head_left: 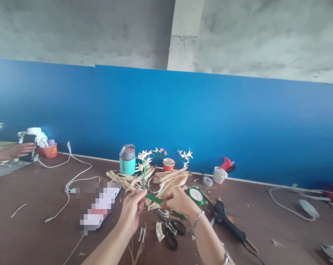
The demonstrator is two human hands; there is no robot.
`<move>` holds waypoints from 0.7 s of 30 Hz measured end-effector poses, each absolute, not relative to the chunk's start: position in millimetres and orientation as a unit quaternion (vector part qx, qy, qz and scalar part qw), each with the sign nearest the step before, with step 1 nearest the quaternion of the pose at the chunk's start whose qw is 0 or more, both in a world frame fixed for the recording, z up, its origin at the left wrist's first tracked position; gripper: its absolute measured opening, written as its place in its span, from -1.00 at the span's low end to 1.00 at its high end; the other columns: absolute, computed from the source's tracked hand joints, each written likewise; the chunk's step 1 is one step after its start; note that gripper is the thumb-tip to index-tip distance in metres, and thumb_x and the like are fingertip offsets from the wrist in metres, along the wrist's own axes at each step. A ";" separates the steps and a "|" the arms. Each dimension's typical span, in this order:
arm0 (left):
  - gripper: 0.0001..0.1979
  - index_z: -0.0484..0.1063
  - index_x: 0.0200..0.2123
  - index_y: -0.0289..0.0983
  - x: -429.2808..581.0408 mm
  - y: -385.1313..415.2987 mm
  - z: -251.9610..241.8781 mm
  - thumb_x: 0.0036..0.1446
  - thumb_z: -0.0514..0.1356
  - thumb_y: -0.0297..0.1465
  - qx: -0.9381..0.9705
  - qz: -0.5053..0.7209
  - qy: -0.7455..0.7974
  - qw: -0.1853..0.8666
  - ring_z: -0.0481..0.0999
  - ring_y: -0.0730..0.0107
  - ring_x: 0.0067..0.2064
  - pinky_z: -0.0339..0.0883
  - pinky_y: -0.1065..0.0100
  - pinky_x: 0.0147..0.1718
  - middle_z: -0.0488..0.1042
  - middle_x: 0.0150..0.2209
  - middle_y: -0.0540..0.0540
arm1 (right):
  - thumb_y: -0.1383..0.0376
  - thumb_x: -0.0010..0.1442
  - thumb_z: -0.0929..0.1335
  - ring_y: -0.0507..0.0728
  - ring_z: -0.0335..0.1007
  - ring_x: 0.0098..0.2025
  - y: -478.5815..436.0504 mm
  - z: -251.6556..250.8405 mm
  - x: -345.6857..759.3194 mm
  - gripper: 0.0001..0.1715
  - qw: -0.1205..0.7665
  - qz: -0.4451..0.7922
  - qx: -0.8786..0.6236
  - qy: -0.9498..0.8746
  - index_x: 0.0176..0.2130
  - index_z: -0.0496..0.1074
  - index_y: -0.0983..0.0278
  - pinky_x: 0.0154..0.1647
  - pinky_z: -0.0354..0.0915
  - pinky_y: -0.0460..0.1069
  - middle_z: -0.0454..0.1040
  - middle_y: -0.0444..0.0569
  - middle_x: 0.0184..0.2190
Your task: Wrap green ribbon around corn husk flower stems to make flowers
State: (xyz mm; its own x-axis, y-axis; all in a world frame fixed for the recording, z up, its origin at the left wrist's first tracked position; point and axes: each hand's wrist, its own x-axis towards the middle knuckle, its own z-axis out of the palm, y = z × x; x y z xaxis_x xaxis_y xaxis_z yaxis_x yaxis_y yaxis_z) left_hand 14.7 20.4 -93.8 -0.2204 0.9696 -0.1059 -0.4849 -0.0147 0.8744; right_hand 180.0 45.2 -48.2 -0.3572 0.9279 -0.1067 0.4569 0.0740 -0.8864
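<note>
Between the thumb and fingers of my left hand (133,207) is the green stem of an upright spray of pale artificial flowers (144,159). A strip of green floral tape (153,198) stretches from that stem to my right hand (178,201), whose fingers pinch its other end. Just beyond my right hand lies a green roll of tape (195,195) with a white centre. Black-handled scissors (171,232) rest on the table below my hands. Dry pale husks (172,181) are spread behind them, with a whitish ring (156,184) on top.
A teal flask (127,162) and a red paper cup (168,165) stand by the blue partition (210,121). At right lies a black glue gun (227,221). A phone (101,208) and white cables (72,180) are at left. Another person's hand (21,150) holds a dark object far left.
</note>
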 end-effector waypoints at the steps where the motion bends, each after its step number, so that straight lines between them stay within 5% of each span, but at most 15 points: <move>1: -0.64 0.25 -0.65 -0.29 14.7 19.9 -93.9 -0.27 0.38 -0.25 0.283 0.653 0.427 0.558 -0.06 0.71 -0.71 -0.31 0.53 -0.71 0.10 -0.73 0.18 | 0.45 -0.20 0.37 -0.02 0.19 -0.62 46.0 -48.9 180.5 -0.84 0.256 0.457 -0.506 -0.686 -0.63 0.57 0.30 -0.56 0.11 -0.11 0.42 -0.17 -0.72; 14: -0.62 0.22 -0.65 -0.29 11.2 21.3 -90.4 -0.27 0.39 -0.26 0.295 0.639 0.418 0.575 -0.03 0.73 -0.70 -0.28 0.54 -0.71 0.14 -0.70 0.18 | 0.43 -0.18 0.41 0.04 0.30 -0.56 55.1 -61.4 188.0 -0.90 0.241 0.486 -0.474 -0.694 -0.59 0.58 0.31 -0.48 0.21 -0.09 0.47 -0.14 -0.68; 21: -0.63 0.23 -0.68 -0.29 15.6 14.2 -81.0 -0.29 0.40 -0.29 0.345 0.584 0.410 0.610 -0.07 0.72 -0.71 -0.30 0.50 -0.69 0.07 -0.76 0.20 | 0.15 0.05 0.38 0.13 0.43 -0.20 51.2 -53.9 183.5 -0.54 0.294 0.504 -0.426 -0.691 -0.06 0.50 0.28 -0.17 0.30 -0.02 0.57 -0.02 -0.22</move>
State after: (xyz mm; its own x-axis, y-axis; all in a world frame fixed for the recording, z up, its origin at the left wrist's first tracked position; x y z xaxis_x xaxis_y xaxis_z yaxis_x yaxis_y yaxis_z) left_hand 15.6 14.2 -81.0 -0.0174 0.9951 -0.0973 -0.4298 0.0804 0.8993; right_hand 183.5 51.2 -53.9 -0.4639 0.8856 -0.0230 0.2920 0.1284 -0.9478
